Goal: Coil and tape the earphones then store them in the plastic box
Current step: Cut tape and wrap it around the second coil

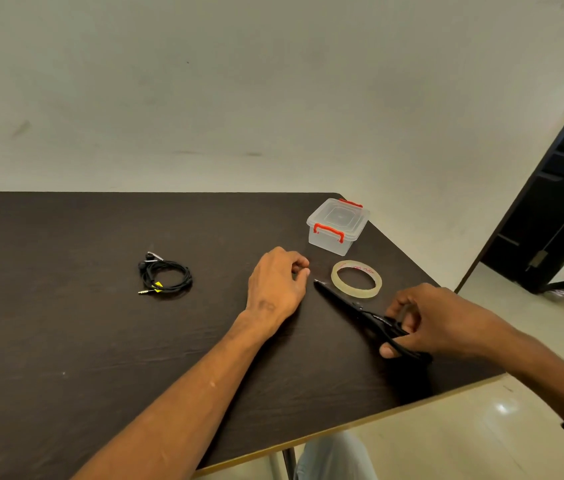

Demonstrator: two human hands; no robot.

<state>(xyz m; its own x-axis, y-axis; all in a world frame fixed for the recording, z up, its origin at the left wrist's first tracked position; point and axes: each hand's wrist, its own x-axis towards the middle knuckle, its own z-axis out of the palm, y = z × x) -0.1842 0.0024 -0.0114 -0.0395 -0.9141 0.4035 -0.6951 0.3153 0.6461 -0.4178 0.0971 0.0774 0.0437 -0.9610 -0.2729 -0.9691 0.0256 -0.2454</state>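
Observation:
Black earphones [164, 276] lie coiled on the dark table [66, 323], left of centre, with a yellow tag on the cable. My left hand [279, 282] rests on the table to their right, fingertips pinched together, probably on a small clear piece of tape. My right hand [426, 323] grips the handles of black scissors [353, 306], whose tip points at the left hand's fingers. A clear tape roll [356, 279] lies flat just behind the blades. The clear plastic box [337, 225] with red latches stands closed behind the roll.
The table's right edge [412, 407] runs diagonally close to my right hand, with pale floor beyond. A dark door frame [557, 202] stands at far right. A light wall lies behind the table.

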